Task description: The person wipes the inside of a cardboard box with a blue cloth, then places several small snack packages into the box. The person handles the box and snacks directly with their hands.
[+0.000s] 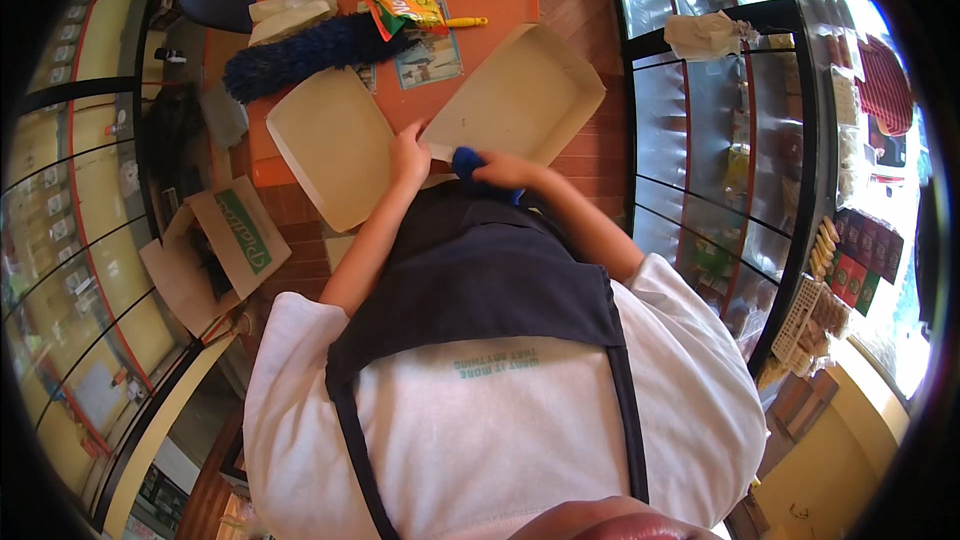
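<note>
A shallow cardboard tray [517, 90] is tilted at the front of the orange table, its near corner by my body. My left hand [409, 157] grips that near corner, fingers over the rim. Bunched in my right hand [504, 169] is a blue cloth [466, 162], held against or close to the tray's near edge; actual contact cannot be made out. To the left, a second shallow cardboard tray [330, 139] leans over the table's front edge, right behind my left wrist. Whether my left hand touches it too is unclear.
On the orange table [495, 0] lie a dark blue fluffy duster [307, 52] with a yellow handle [466, 21] and several snack bags [405, 6]. An open cardboard carton [225, 240] stands at left. Glass display cases [697, 135] flank both sides.
</note>
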